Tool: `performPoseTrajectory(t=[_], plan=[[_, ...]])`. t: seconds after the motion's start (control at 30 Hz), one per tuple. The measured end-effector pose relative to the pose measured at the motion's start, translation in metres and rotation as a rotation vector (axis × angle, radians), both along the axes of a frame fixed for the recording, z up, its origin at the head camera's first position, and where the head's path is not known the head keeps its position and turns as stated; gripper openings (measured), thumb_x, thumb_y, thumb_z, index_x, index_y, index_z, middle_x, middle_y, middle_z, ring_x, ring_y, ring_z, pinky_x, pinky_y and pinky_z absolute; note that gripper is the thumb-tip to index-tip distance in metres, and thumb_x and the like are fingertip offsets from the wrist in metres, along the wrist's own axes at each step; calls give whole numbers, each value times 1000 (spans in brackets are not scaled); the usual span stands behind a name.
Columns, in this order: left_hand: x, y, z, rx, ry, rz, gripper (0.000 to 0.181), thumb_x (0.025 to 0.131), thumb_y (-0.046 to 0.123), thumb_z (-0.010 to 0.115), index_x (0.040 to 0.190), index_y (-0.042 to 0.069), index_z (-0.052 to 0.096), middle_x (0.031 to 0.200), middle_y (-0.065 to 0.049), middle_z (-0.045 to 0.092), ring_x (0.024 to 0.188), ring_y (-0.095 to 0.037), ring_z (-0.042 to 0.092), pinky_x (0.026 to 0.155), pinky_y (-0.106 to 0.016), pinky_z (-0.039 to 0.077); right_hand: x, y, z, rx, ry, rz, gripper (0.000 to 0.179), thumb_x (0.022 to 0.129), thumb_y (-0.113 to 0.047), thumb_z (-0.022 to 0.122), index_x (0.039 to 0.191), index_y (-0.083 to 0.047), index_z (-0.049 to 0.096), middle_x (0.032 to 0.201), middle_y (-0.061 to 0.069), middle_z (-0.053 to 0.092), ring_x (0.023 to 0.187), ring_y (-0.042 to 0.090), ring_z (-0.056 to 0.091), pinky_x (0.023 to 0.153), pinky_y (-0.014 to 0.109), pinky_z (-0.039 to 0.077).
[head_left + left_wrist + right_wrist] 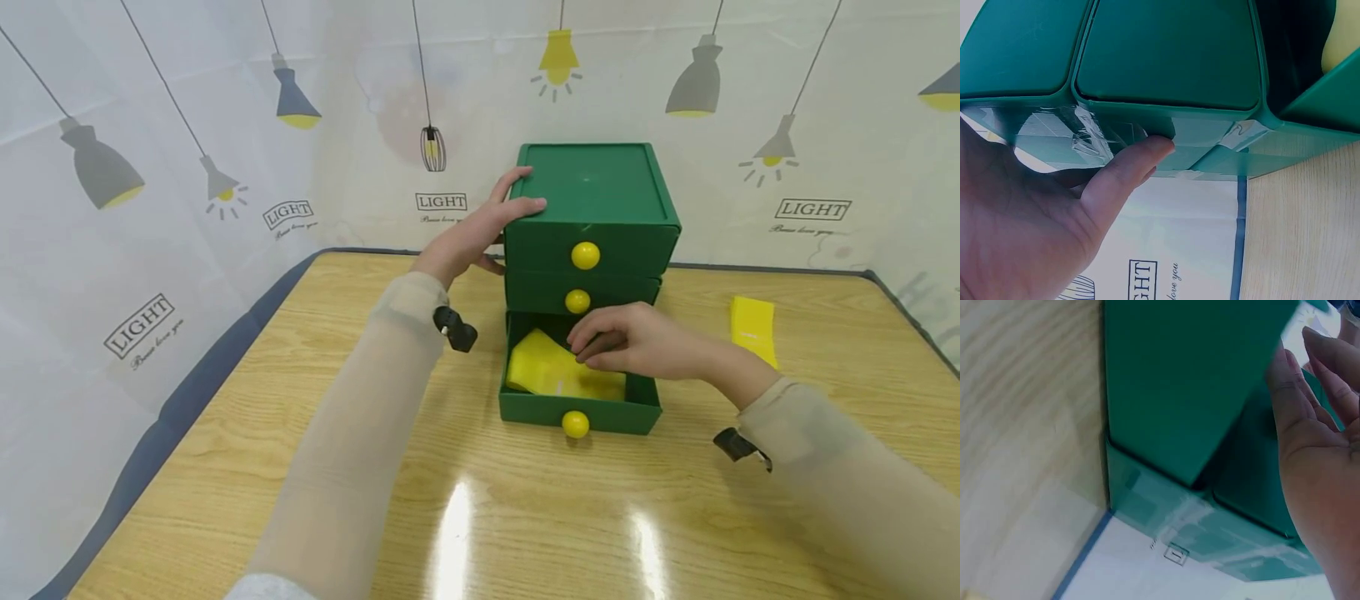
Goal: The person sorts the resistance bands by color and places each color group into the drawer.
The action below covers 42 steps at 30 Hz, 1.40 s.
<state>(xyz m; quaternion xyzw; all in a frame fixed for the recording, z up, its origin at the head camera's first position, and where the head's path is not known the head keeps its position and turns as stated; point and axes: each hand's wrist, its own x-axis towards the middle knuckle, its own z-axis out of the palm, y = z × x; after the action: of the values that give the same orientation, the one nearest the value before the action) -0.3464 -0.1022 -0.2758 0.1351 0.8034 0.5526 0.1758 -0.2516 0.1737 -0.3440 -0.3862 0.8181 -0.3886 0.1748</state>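
A green three-drawer box (592, 187) stands on the table, its bottom drawer (618, 417) pulled out. Inside that drawer lie flat yellow pieces (547, 367), one with a small white mark. My left hand (480, 229) rests at the box's upper left edge, two digits over the top and others down the side; the left wrist view shows the thumb (1132, 165) along the taped side. Over the open drawer hovers my right hand (637, 340), its fingers bent loosely above the yellow pieces. In the right wrist view, nothing shows between its fingers and thumb.
Another yellow piece (752, 329) lies on the table right of the box. Yellow round knobs (585, 256) stick out from the drawer fronts. Behind the wooden table (555, 517) hangs a white sheet (360, 75) printed with lamps.
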Motion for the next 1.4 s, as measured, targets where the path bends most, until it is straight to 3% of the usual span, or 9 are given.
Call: performPoseTrajectory(t=[0.1,0.3,0.4,0.57,0.7,0.93,1.17,1.3,1.4], plan=[[0,-1,0,3,-1,1,77,100,62,57,162,61,11,181,4,-1,161,-40,27,101,-68,56,0,6,12,-4,2,-5,20,100,0,72,119,-3,73,127,20,71,113,32,76,93,28,64],[-2,-1,0,3,-4,1,78,100,63,57,161,62,10,181,3,0,160,-41,28,100,-68,56,-1,29,45,23,25,-25,18,101,-5,72,119,-8,74,121,9,74,105,7,76,90,26,64],[-2,0,-1,2,-6,-4,77,100,63,57,161,62,10,181,3,-1,160,-41,28,101,-67,56,-1,44,62,51,49,-48,21,101,-8,73,122,-8,73,123,9,74,104,6,76,88,27,64],[-2,0,-1,5,-5,-2,77,100,62,57,161,62,10,181,4,-1,161,-40,28,101,-67,56,-2,66,85,119,98,-154,24,101,-13,74,125,-13,73,120,2,77,105,7,76,88,22,62],[-2,-1,0,5,-6,1,77,100,62,57,161,62,10,181,3,0,160,-39,29,101,-68,56,-8,86,92,161,147,-271,24,101,-17,75,125,-20,75,116,-8,79,104,7,75,87,18,59],[-3,0,-1,-1,-4,-8,77,100,63,57,161,63,10,181,4,-2,161,-40,27,100,-67,57,-33,129,78,238,142,-505,32,104,-38,70,132,-22,72,112,-19,75,100,5,67,82,15,52],[-3,1,-1,1,-5,-11,76,101,63,56,161,64,9,181,4,-1,160,-43,27,103,-67,55,-59,162,45,210,22,-609,50,105,-50,64,142,-16,64,112,-32,67,94,9,71,80,14,54],[-3,1,-1,3,-7,-7,77,101,63,57,161,64,10,181,4,-1,160,-42,28,103,-67,55,-71,176,28,239,-19,-627,61,106,-56,59,150,-15,57,136,-13,63,95,7,69,82,14,53],[-2,1,-1,3,-5,-3,77,100,63,57,161,63,9,181,3,-1,160,-42,29,101,-67,56,-77,184,15,242,-38,-631,66,106,-57,57,153,-10,52,143,-3,59,96,2,68,82,15,55]])
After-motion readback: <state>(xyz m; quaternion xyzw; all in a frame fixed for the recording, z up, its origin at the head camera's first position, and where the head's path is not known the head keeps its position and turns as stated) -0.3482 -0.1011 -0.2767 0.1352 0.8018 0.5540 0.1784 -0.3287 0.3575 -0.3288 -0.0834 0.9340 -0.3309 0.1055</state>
